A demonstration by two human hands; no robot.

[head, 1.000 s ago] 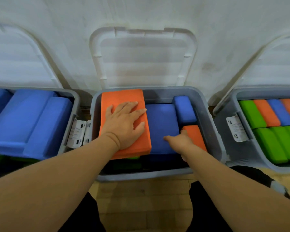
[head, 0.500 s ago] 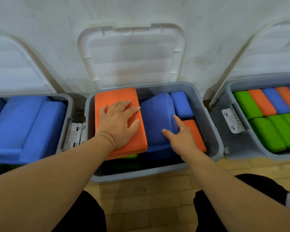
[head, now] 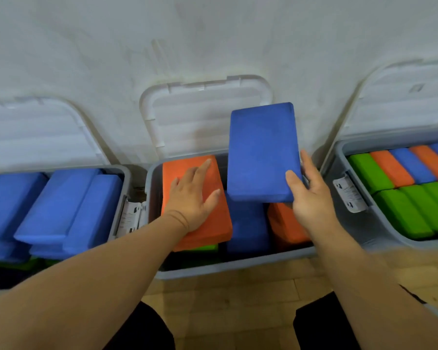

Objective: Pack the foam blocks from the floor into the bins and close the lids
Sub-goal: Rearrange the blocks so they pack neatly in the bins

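Right hand [head: 311,195] grips raised blue block [head: 262,150]; left hand [head: 191,198] presses orange block [head: 200,198].

No text can be read. A white label [head: 349,194] is seen on the right bin [head: 372,223]. Further labels [head: 133,215] are seen between the left bin [head: 127,178] and the middle bin [head: 238,270], but all print is too blurred.

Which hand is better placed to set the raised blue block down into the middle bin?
Right. The right hand grips the blue block by its lower corner; the left hand lies flat on the orange block.
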